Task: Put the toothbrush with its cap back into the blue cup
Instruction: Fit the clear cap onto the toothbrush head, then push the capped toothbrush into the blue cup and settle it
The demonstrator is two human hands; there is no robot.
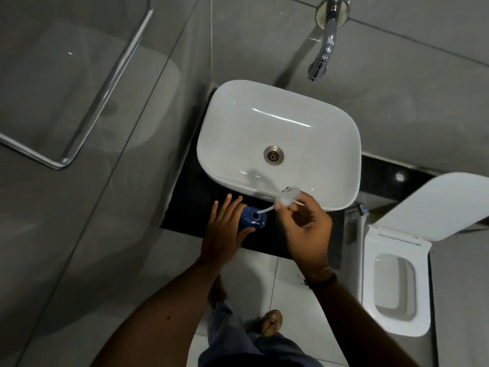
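The cup [252,221] is a clear, deep blue, and the toothbrush [280,201] with its cap [289,194] is pale and see-through, almost colourless. They show against a glossy black surface [190,207] that carries a plain white basin [277,139] with a dull bronze-toned drain ring [273,154] — the tap [324,46] above is bright chrome. Walls are grey tile [264,35] with thin pale joints, the floor [285,287] is whitish tile, the toilet [394,282] white — and a dark band [321,278] circles the wrist.
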